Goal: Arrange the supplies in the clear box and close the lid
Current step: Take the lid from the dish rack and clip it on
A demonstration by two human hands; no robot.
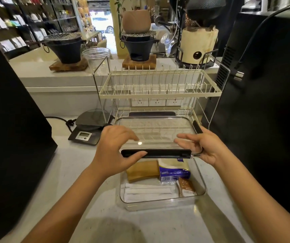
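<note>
I see the clear lid [155, 132] held level above the clear box [161, 199], which sits on the pale counter [67, 172] in front of the dish rack [160, 85]. My left hand [116, 149] grips the lid's near left corner: the thumb lies along the black clip [158, 153] and the fingers curl loosely over the top. My right hand [205, 146] pinches the right edge, fingers spread over the lid, thumb beneath. Inside the box lie a folded white cloth [147, 192], a tan block [143, 170], a tissue pack [175, 170] and a brown sachet [186, 187]. A scale [88, 130] sits left of the lid.
</note>
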